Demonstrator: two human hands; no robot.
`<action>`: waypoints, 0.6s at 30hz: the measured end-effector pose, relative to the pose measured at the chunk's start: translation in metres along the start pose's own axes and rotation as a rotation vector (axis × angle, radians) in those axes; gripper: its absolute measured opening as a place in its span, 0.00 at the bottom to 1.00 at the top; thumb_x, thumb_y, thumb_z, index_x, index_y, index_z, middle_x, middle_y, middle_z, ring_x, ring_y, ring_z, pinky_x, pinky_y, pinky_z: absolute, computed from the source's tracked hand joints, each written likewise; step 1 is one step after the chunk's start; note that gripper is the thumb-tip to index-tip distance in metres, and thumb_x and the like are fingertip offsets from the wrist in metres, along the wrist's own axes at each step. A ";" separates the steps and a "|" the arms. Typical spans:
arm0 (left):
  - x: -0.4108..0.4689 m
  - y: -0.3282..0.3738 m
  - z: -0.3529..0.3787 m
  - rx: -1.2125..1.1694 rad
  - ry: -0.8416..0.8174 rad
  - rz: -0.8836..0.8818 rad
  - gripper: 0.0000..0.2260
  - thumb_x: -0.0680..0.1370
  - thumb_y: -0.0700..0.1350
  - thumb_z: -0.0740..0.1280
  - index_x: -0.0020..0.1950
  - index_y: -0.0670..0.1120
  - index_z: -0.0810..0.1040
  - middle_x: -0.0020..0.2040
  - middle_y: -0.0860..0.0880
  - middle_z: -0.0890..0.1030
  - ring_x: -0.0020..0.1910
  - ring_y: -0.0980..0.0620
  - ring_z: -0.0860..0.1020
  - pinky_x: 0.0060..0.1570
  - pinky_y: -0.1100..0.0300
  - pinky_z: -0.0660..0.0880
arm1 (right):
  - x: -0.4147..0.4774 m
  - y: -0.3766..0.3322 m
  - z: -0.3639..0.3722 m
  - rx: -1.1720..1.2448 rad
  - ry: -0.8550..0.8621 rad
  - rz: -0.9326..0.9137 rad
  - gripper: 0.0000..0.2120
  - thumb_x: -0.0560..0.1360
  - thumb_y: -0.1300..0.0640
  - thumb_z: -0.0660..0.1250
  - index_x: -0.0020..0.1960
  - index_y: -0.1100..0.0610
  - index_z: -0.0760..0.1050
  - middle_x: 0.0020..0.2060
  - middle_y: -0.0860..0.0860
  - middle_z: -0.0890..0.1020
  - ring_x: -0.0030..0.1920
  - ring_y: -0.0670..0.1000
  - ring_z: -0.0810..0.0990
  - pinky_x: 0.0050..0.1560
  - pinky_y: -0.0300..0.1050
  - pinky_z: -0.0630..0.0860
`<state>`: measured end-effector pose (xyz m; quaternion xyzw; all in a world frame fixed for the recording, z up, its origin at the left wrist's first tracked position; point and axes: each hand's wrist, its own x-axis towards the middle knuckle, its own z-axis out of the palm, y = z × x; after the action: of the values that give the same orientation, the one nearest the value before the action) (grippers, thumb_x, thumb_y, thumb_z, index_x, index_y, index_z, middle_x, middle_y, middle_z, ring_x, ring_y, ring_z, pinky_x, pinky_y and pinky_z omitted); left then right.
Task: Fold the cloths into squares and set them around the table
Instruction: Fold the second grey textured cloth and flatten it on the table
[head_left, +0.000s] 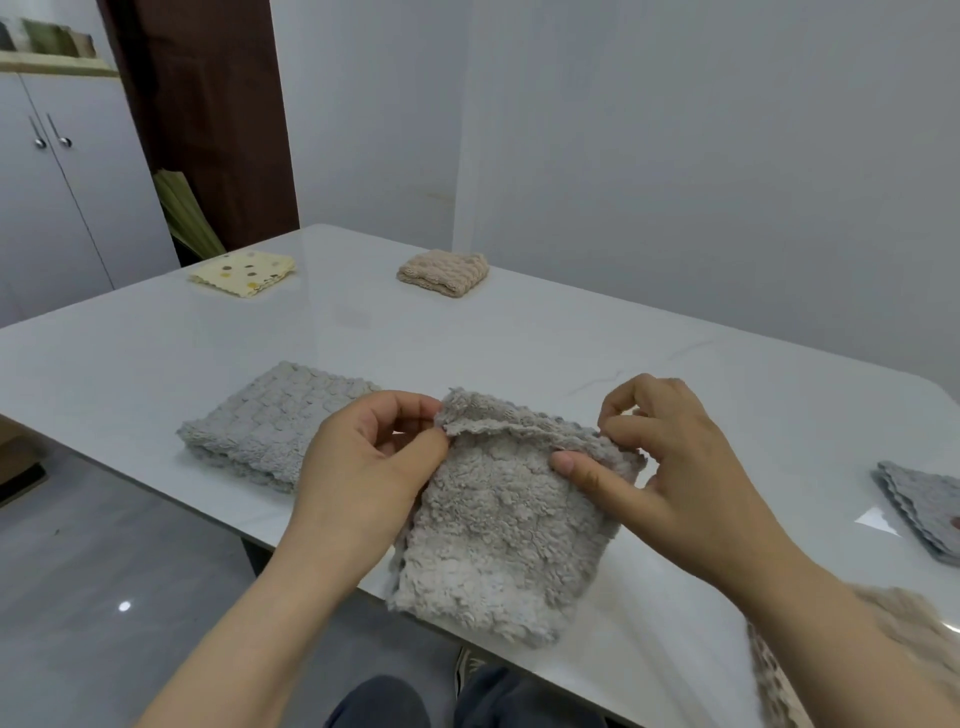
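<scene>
A fluffy grey-beige cloth (493, 525) hangs over the near edge of the white table (519, 338), held up by both hands. My left hand (363, 467) pinches its upper left corner between thumb and fingers. My right hand (670, 467) pinches the upper right corner, thumb lying across the front. The top edge is folded over towards me. A folded grey cloth (275, 421) lies on the table just left of my left hand. Folded squares sit farther off: a yellow dotted cloth (243, 273), a beige cloth (443, 273) and a grey cloth (919, 506) at the right edge.
A beige cloth (883, 654) lies partly hidden under my right forearm at the near right. White cupboards (62, 197) and a dark door (218, 114) stand behind the table on the left. The wall (675, 156) runs close along the far right side. My knees (467, 701) show below.
</scene>
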<state>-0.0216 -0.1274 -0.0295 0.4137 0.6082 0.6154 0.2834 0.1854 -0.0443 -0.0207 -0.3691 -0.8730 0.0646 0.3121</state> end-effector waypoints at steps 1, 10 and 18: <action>0.000 -0.001 0.000 0.018 0.005 0.008 0.09 0.73 0.37 0.69 0.42 0.52 0.80 0.33 0.57 0.79 0.28 0.63 0.74 0.35 0.66 0.72 | -0.001 -0.001 0.000 0.042 -0.003 0.032 0.22 0.69 0.32 0.62 0.32 0.50 0.72 0.42 0.44 0.74 0.47 0.45 0.73 0.45 0.34 0.68; -0.008 -0.006 0.009 0.016 0.004 0.031 0.09 0.75 0.38 0.66 0.45 0.52 0.78 0.37 0.55 0.78 0.27 0.60 0.71 0.28 0.68 0.68 | -0.009 -0.015 0.017 0.591 0.126 0.535 0.21 0.64 0.48 0.79 0.42 0.54 0.68 0.35 0.45 0.77 0.33 0.45 0.76 0.34 0.39 0.73; -0.008 -0.008 0.014 -0.090 0.020 0.088 0.06 0.76 0.38 0.65 0.45 0.49 0.78 0.33 0.53 0.78 0.31 0.50 0.68 0.27 0.70 0.66 | -0.022 -0.022 0.036 1.248 -0.149 0.749 0.21 0.73 0.50 0.69 0.61 0.61 0.78 0.55 0.56 0.84 0.57 0.55 0.82 0.63 0.56 0.74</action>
<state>-0.0064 -0.1264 -0.0401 0.4206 0.5639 0.6581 0.2685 0.1624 -0.0711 -0.0523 -0.3910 -0.5079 0.6773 0.3611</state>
